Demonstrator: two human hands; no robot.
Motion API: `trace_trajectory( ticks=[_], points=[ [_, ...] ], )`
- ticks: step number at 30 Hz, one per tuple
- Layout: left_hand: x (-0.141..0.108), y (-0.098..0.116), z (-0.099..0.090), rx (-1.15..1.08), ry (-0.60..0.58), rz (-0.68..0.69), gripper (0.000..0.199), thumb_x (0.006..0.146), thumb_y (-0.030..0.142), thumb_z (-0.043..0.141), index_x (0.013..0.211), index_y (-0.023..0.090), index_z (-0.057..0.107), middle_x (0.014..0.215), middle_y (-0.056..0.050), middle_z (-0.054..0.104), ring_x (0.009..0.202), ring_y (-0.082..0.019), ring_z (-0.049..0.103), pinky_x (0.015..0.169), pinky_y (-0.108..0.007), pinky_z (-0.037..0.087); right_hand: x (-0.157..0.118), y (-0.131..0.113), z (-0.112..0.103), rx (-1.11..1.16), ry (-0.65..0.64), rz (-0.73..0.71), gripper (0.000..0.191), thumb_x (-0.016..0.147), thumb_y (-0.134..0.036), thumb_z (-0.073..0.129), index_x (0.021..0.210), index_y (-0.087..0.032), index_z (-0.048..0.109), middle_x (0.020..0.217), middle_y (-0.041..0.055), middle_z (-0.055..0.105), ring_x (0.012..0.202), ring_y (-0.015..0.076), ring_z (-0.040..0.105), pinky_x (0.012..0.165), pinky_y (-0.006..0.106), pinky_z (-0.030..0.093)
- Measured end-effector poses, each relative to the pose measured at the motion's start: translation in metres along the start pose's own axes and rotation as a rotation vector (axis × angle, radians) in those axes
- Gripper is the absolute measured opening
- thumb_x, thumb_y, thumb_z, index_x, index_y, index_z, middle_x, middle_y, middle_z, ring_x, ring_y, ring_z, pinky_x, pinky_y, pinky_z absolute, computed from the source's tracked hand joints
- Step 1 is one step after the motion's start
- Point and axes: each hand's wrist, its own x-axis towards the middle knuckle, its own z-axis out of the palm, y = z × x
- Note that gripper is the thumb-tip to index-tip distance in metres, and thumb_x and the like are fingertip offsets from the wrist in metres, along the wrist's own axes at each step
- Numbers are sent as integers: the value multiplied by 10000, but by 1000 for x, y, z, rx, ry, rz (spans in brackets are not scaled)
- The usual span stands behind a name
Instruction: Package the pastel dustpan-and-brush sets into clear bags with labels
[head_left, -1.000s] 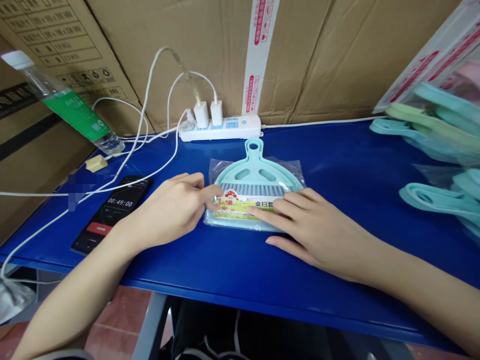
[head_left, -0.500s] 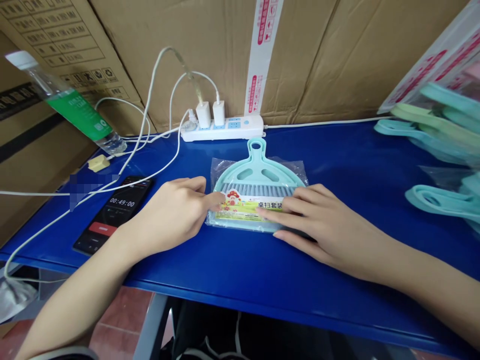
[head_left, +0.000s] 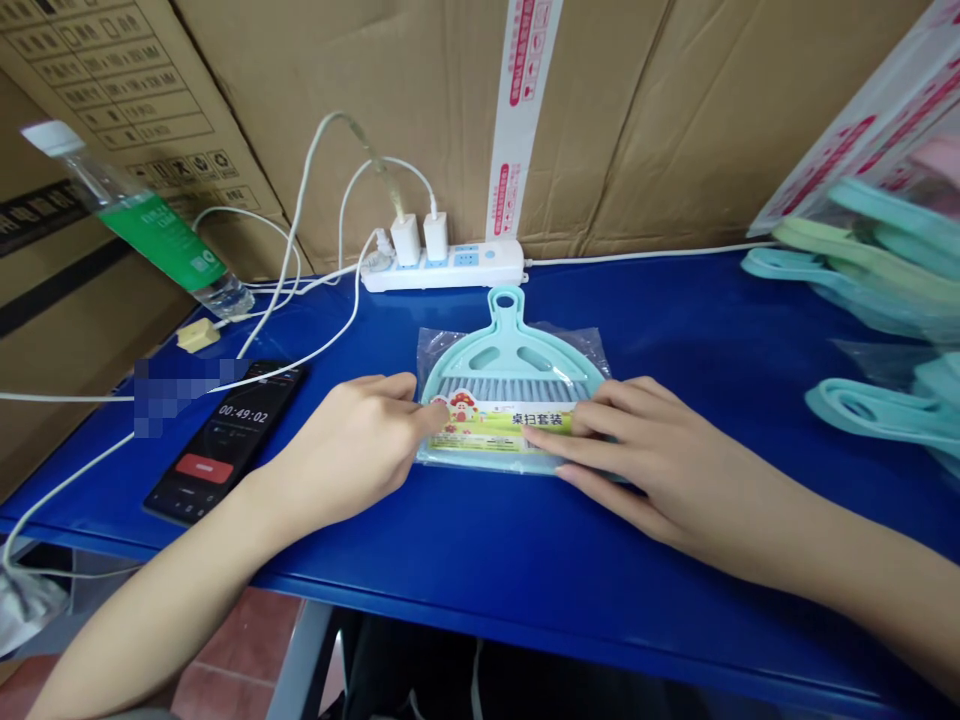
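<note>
A light-blue dustpan and brush set (head_left: pixel 536 352) lies flat inside a clear plastic bag, its looped handle pointing away from me. Grey bristles (head_left: pixel 517 390) show above a colourful label (head_left: pixel 480 432) with a mushroom house and dark lettering. At the bag's left edge, my left hand (head_left: pixel 367 432) has curled fingers, with a fingertip and the thumb side against the package. Across the lower right of the package rests my right hand (head_left: pixel 652 450), its fingers spread and its fingertips on the label. That hand covers the package's right corner.
Left of my hands, a phone (head_left: pixel 225 440) displays a running timer beneath white cables. A power strip (head_left: pixel 450 268) with chargers stands behind, beside a tilted water bottle (head_left: pixel 161 240). More bagged dustpan sets (head_left: pixel 885 405) are at the right. Cardboard boxes (head_left: pixel 637 130) back the blue table (head_left: pixel 480 550).
The view has shifted slightly. My left fingertip has drawn back toward the label's left edge, and my right hand has slid a little right, uncovering more lettering. The package stays flat.
</note>
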Motion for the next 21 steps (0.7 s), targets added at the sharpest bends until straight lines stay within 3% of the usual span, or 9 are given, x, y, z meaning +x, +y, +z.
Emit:
trace_trajectory(
  ticks=[9, 16, 21],
  points=[
    [0, 5, 5, 126, 96, 181, 254, 887, 104, 434, 853, 154, 680, 620, -21, 611, 634, -186, 570, 541, -299, 455, 1, 3, -4, 21, -30, 5, 388, 1021, -273, 362, 1190, -206, 705, 844, 79, 689, 808, 208, 573, 741, 374, 431],
    [2, 8, 12, 36, 30, 198, 313, 968, 247, 421, 1181, 144, 625, 871, -55, 686, 773, -190, 627, 653, -318, 521, -2, 5, -5, 58, -51, 4, 372, 1020, -280, 374, 1174, -220, 707, 919, 75, 727, 848, 213, 583, 778, 398, 425],
    [4, 9, 18, 40, -16, 200, 339, 998, 298, 432, 1263, 165, 596, 869, -57, 644, 827, -191, 624, 692, -302, 529, -2, 5, -4, 71, -64, 8, 375, 1019, -274, 375, 1178, -196, 705, 938, 86, 732, 849, 218, 583, 764, 395, 431]
  ],
)
